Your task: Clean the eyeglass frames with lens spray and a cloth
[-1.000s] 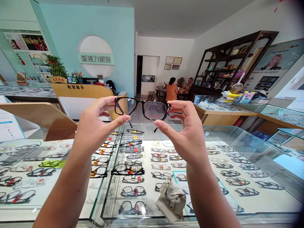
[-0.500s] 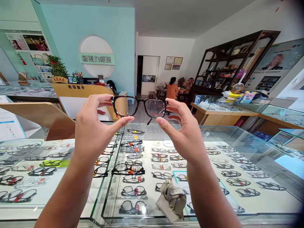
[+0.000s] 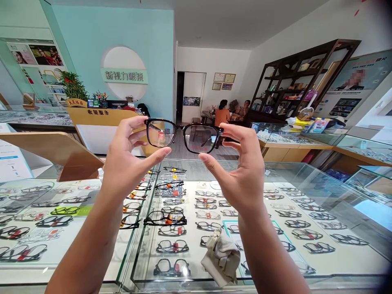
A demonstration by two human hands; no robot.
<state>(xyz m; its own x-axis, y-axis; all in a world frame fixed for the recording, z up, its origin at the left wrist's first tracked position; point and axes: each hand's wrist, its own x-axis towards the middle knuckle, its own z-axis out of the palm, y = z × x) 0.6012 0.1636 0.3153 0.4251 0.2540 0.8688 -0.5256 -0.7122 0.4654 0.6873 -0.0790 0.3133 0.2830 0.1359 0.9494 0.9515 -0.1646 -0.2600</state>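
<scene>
A dark-framed pair of eyeglasses (image 3: 180,128) is held up in the air between both hands, lenses facing me and the right side a little lower. My left hand (image 3: 130,149) grips the left end of the frame, fingers behind and thumb below the lens. At the other end, my right hand (image 3: 237,159) pinches the frame's corner with its thumb near the lens's lower rim. Below lies a crumpled grey-beige cloth (image 3: 222,259) on the glass counter (image 3: 260,267). Another black pair of glasses (image 3: 165,217) appears on or under the glass, left of the cloth.
Rows of eyeglasses (image 3: 314,234) fill the display cases. A brown slanted board (image 3: 52,147) stands at the left, before a cash desk (image 3: 92,134). Further back, two people (image 3: 222,114) sit at a table near a dark wooden shelf (image 3: 294,77).
The eyeglasses have tilted, the left end rising and the right end dropping slightly. Both hands have shifted a little to the right, still holding the frame.
</scene>
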